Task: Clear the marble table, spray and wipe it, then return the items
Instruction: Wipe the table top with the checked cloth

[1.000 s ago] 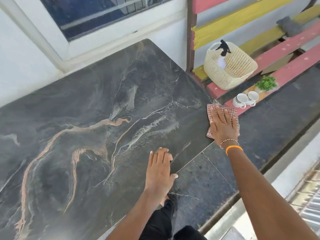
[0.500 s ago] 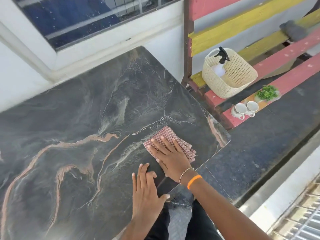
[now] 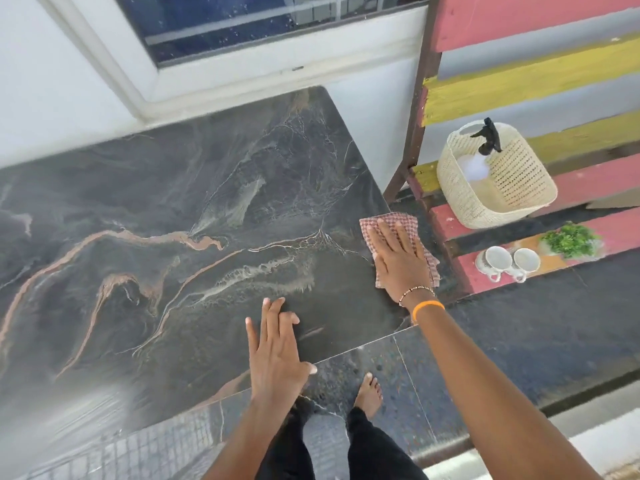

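The dark marble table [image 3: 180,209] with orange and white veins fills the left and centre of the view. My right hand [image 3: 400,259] lies flat with straight fingers on a red-checked cloth [image 3: 398,221] at the table's right edge, and the cloth hangs partly over that edge. My left hand [image 3: 277,348] rests flat on the marble near the front edge. On the bench to the right stand a cream woven basket [image 3: 512,188] holding a spray bottle [image 3: 485,143], two white cups [image 3: 507,263] and a small green plant [image 3: 569,239].
A slatted bench [image 3: 588,181] painted red and yellow stands just right of the table. A white wall and window frame [image 3: 221,77] run behind the table. My bare feet [image 3: 369,393] stand on dark speckled floor tiles below the front edge.
My right hand slid the cloth from the table's right edge in toward the middle, then back out to the right edge. My left hand stayed flat near the front edge.
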